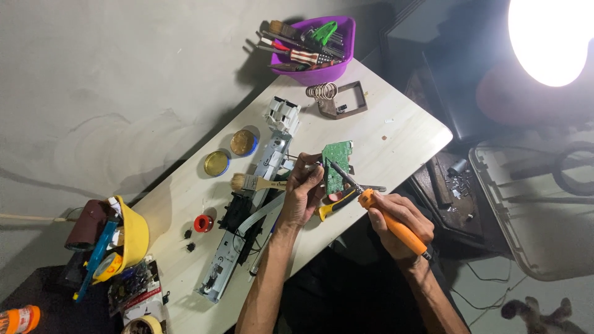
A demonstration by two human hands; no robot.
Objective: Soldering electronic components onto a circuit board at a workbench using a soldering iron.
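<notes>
Where the pale wooden table [396,133] runs aslant under a bright lamp [550,37], a long grey metal chassis [247,222] lies along its middle, with a purple bowl [337,65] of tools at the far end and a yellow tub [136,235] at the near end. The left hand [301,195] grips a green circuit board [336,164] upright by its edge, just above the table's right rim. The right hand [402,226] is closed round an orange soldering iron [387,216], tip touching the board. A small paintbrush [257,183] lies beside the left hand, two round tins [230,153] further off
</notes>
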